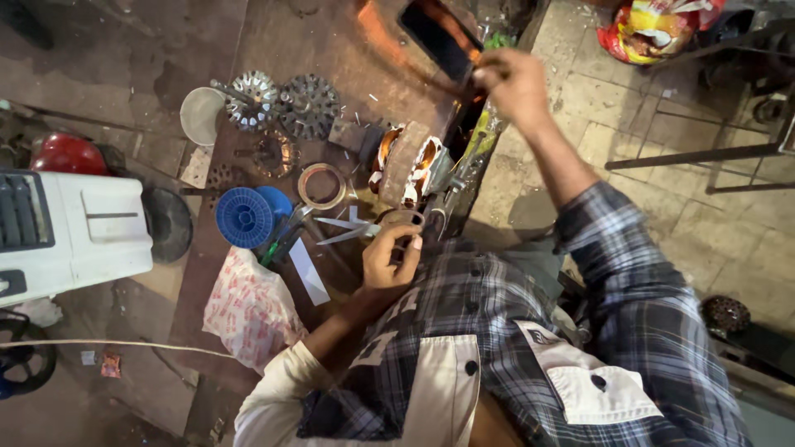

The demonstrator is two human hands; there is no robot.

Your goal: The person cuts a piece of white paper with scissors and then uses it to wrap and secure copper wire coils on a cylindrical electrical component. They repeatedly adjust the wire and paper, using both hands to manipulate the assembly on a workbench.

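My left hand [389, 258] is closed around a small roll of tape [403, 225] close to my chest, just below a motor stator with copper windings [411, 163] lying on the brown worktable [331, 50]. My right hand [509, 81] is raised far out over the table's right edge, fingers pinched shut on something thin that I cannot make out. Scissors [344, 229] lie on the table just left of my left hand.
A blue spool [243, 217], a tape ring [322, 185], two metal fan rotors [283, 103], a white bowl [201, 115] and a printed plastic bag [251, 308] lie on the table. A white and grey box [70, 228] stands at left. Paved floor lies at right.
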